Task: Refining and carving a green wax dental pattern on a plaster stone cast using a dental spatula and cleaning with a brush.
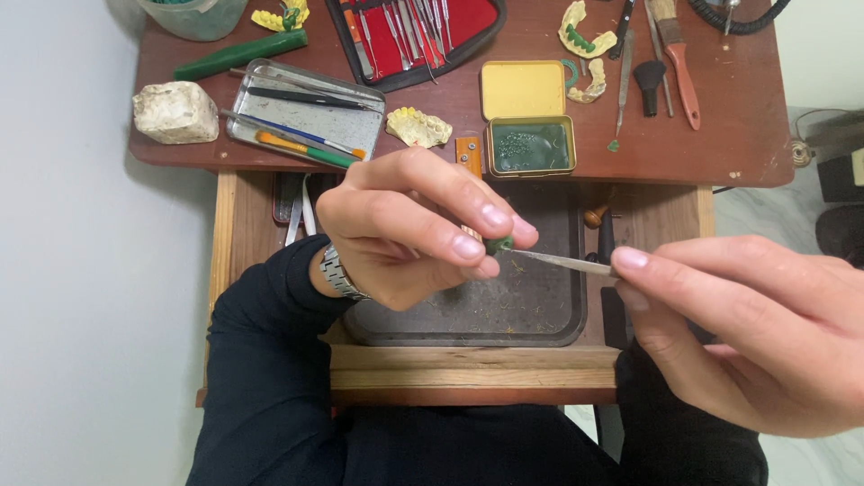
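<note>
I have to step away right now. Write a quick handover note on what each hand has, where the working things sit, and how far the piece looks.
Left hand: pinches a small green wax piece at its fingertips, above the dark drawer tray.
Right hand: holds a thin metal carving tool, tip at the wax piece.
Nearby: open yellow tin of green wax, yellow dental cast, metal tray of instruments, all on the brown desk.
Done: wax scraps in the tray suggest some carving.
Left: cannot tell; the piece is mostly hidden.

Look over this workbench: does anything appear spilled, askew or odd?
Little stands out. Green specks and scraps are scattered over the dark tray below the hands, and a green crumb lies loose on the desk. The yellow tin sits open.
</note>
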